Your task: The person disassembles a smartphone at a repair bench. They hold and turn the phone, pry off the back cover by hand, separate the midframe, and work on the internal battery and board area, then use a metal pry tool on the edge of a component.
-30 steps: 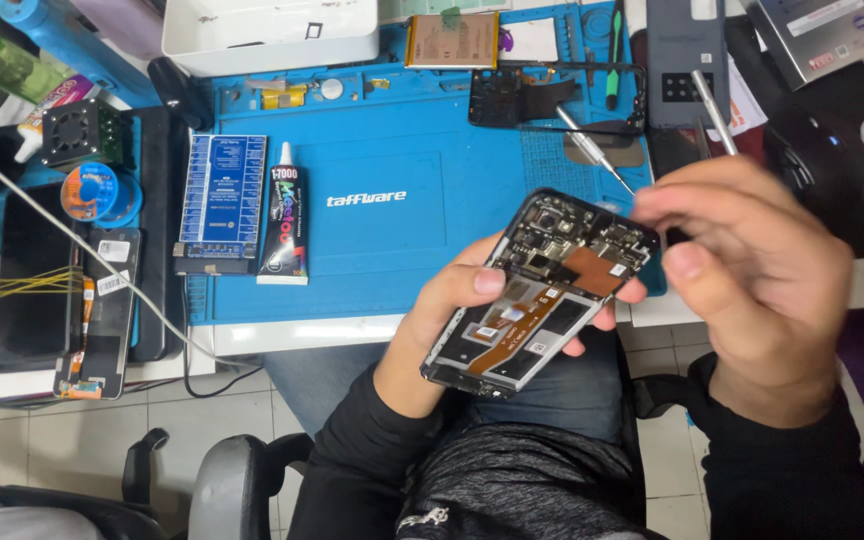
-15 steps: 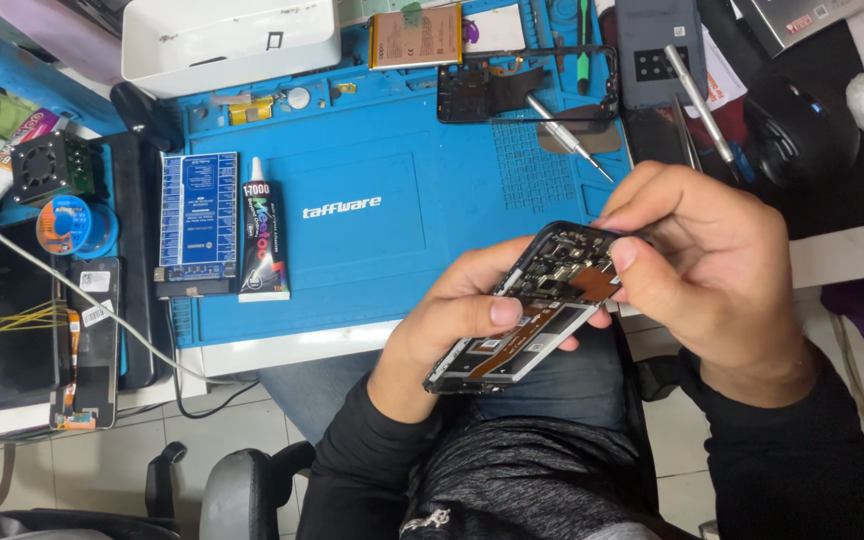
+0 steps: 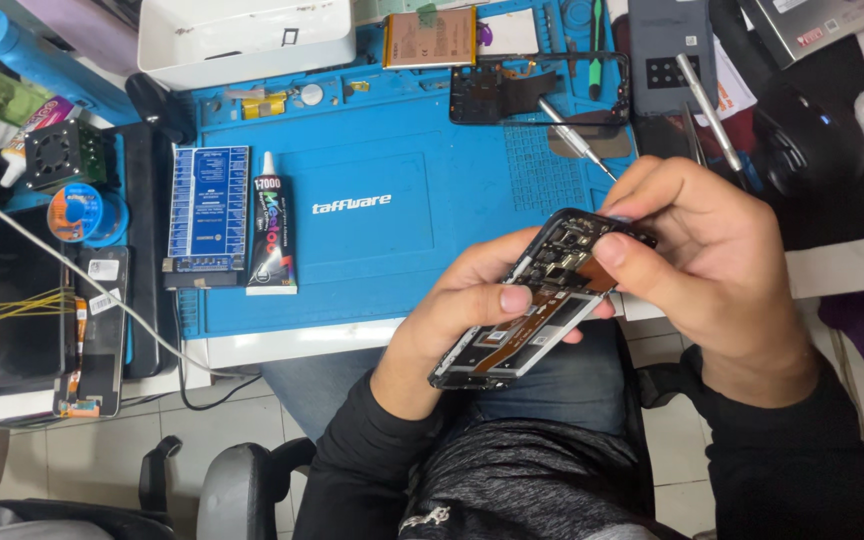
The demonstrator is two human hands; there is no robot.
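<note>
Your left hand (image 3: pixel 457 320) cradles the opened phone (image 3: pixel 537 300) from below, fingers curled around its lower edge and the thumb pressed across the orange flex strip on its exposed inside. The phone sits tilted over your lap, just off the near edge of the blue work mat (image 3: pixel 382 200). Your right hand (image 3: pixel 712 260) is closed at the phone's top corner, thumb and forefinger pinched together on the board near the camera end; whether anything small sits between those fingertips, you cannot tell.

Compared with 1 second ago, your right hand has dropped from hovering beside the phone to contact with its upper corner, and the phone has tipped slightly flatter. That suggests the work has moved from approach to handling a part at that corner.

On the mat, the glue tube (image 3: pixel 271 235) lies left of the phone, and the battery (image 3: pixel 430 37) rests at the mat's far edge.
</note>
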